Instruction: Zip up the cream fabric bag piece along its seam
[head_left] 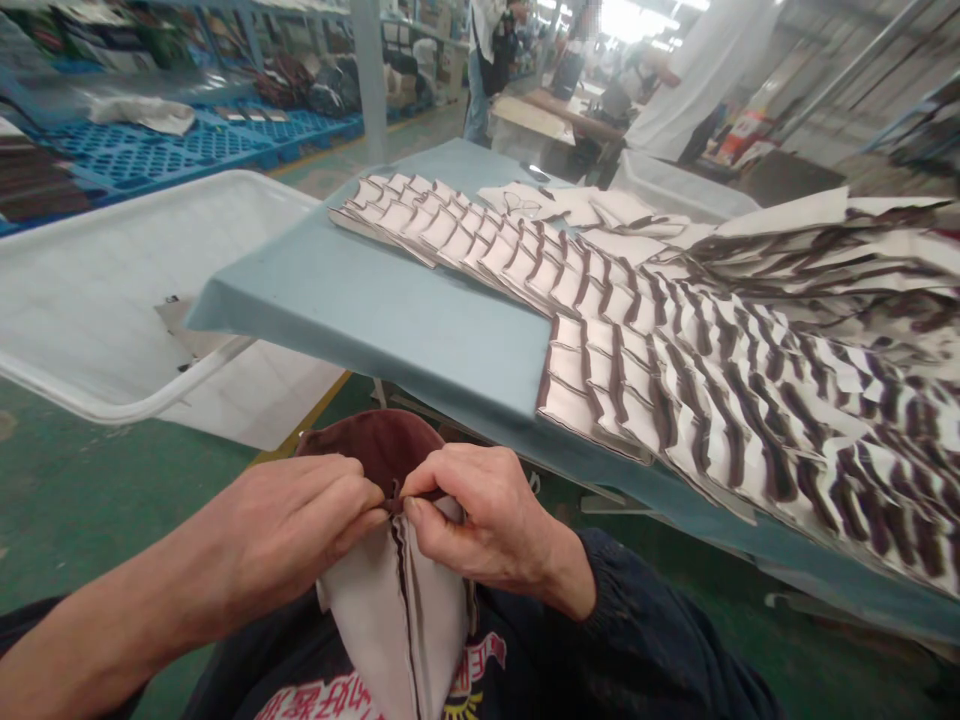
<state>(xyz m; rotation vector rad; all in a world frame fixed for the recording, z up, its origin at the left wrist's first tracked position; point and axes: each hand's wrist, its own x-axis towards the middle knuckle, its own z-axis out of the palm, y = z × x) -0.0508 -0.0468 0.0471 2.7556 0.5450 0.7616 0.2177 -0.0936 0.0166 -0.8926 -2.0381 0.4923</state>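
Note:
A cream fabric piece (367, 590) with a dark red-brown part (375, 440) at its far end lies over my lap, a dark seam running down its middle. My left hand (315, 510) pinches the brown edge at the top of that seam. Just to the right, my right hand (469, 510) pinches the same edge between thumb and forefinger. The fingertips of both hands nearly meet there. Overlapping rows of cream pieces with dark brown edges (577, 370) cover much of the table in front of me.
The blue-covered table (405, 320) extends to the right, its near edge just beyond my hands. A white plastic bin (127, 270) stands at left. Farther back are blue pallets (187, 140), a metal post (367, 80) and a standing person (491, 60). More cream pieces (810, 220) are heaped at right.

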